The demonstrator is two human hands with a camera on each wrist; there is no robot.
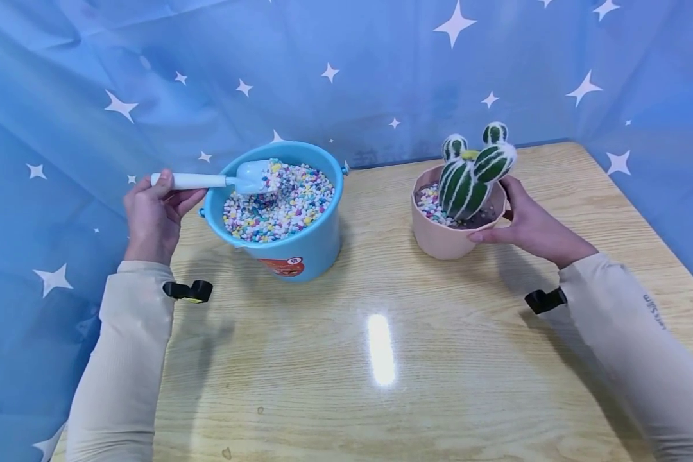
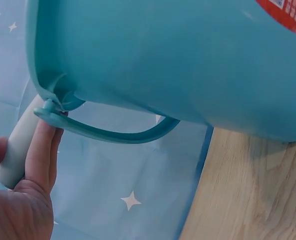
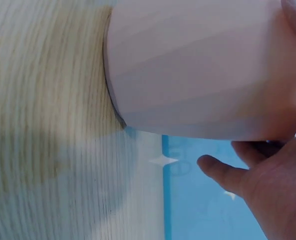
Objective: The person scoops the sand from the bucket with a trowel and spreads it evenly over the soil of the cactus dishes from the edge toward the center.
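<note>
My left hand (image 1: 153, 218) grips the white handle of a small shovel (image 1: 193, 181). Its pale blue blade carries some pebbles and lies over the blue bucket (image 1: 317, 247), close above the multicoloured pebbles (image 1: 291, 208) that fill it. In the left wrist view, fingers and thumb hold the shovel handle (image 2: 19, 145) beside the bucket's rim, and the bucket's carry handle (image 2: 123, 137) hangs behind. On the right, my right hand (image 1: 528, 224) holds the side of a pink flowerpot (image 1: 441, 240), thumb in front. A striped green cactus (image 1: 462, 192) stands in it, with pebbles over part of the brown soil.
The bucket and flowerpot stand apart on a wood-grain table (image 1: 323, 359), near its back edge. A blue curtain (image 1: 364, 77) with white stars hangs close behind and along both sides.
</note>
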